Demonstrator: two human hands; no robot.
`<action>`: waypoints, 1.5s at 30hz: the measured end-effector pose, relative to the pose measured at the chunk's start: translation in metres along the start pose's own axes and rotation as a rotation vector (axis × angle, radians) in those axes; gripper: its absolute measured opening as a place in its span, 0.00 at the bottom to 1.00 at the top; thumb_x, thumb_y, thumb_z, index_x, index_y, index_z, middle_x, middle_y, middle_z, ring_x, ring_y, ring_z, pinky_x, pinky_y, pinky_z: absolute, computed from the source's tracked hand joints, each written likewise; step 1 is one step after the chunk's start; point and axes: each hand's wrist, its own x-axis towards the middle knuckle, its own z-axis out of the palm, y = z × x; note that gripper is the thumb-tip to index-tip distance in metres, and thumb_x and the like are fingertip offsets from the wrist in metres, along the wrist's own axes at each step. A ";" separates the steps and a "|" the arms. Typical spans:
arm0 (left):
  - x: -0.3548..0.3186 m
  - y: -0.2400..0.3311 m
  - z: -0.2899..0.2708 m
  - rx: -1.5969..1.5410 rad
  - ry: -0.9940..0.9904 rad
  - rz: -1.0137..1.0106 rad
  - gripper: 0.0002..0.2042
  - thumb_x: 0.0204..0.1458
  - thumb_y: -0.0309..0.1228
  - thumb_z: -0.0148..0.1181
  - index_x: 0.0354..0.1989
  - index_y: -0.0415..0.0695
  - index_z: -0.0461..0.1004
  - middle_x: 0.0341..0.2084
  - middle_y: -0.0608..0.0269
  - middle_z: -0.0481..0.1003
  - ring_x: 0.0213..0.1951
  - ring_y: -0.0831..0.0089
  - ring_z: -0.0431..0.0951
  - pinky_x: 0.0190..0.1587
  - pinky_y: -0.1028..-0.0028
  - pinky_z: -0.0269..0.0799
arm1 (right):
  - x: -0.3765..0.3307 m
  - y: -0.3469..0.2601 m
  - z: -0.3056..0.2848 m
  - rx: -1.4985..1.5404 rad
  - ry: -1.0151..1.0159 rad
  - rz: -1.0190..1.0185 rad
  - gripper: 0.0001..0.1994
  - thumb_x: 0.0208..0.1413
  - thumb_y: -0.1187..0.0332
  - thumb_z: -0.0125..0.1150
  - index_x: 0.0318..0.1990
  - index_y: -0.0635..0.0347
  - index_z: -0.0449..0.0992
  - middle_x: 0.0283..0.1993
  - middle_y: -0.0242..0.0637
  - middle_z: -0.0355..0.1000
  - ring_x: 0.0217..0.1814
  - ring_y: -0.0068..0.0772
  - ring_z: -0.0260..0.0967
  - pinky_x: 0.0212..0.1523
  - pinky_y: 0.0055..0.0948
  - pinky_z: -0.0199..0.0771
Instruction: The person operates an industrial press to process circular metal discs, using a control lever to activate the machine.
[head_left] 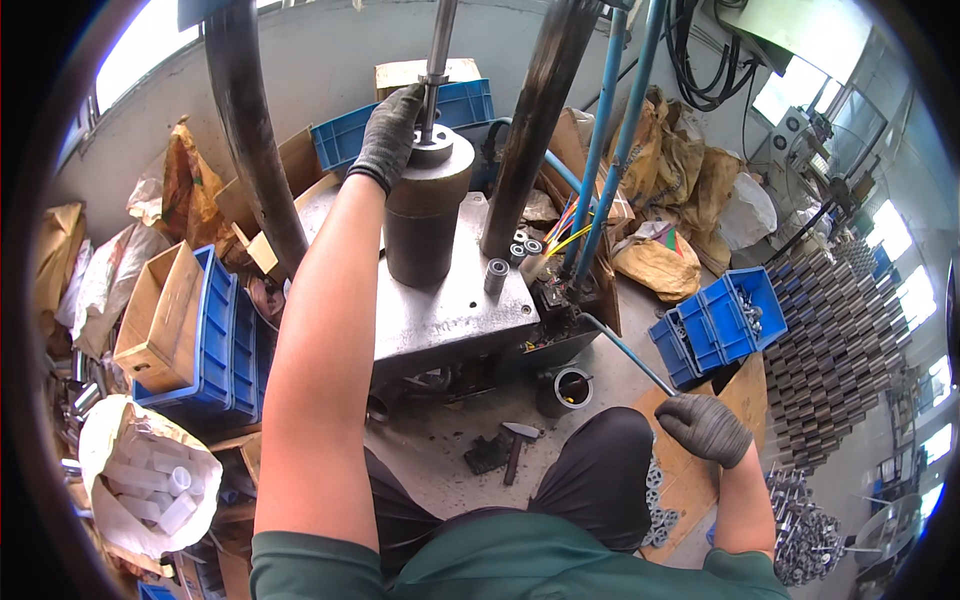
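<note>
My left hand point(393, 132), in a dark grey knit glove, reaches up and closes around an upright metal rod point(428, 112). The fingertips are partly hidden behind the rod. The rod's lower end meets a ring-shaped piece point(432, 150) on top of a thick dark steel cylinder point(420, 235). That cylinder stands upright on the metal table of a press point(440, 320), between two dark columns. Low on the right, my gloved right hand point(705, 428) wraps around the end of a blue-grey lever point(632, 354), which slopes down from the machine's side.
Small bearing-like rings point(524, 246) and a short sleeve point(496, 275) sit on the table's right side. On the floor lie a hammer point(518, 450) and a round pot point(566, 391). Blue crates point(722, 320), stacked metal cylinders point(825, 350) and a sack of clear plastic pieces point(150, 475) surround me.
</note>
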 end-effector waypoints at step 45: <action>0.011 -0.012 -0.001 -0.106 0.026 -0.095 0.33 0.61 0.65 0.59 0.44 0.39 0.80 0.29 0.59 0.81 0.31 0.70 0.82 0.41 0.69 0.80 | 0.092 0.005 -0.076 -0.255 1.098 -0.207 0.04 0.58 0.73 0.63 0.39 0.58 0.77 0.36 0.46 0.78 0.37 0.52 0.78 0.39 0.46 0.78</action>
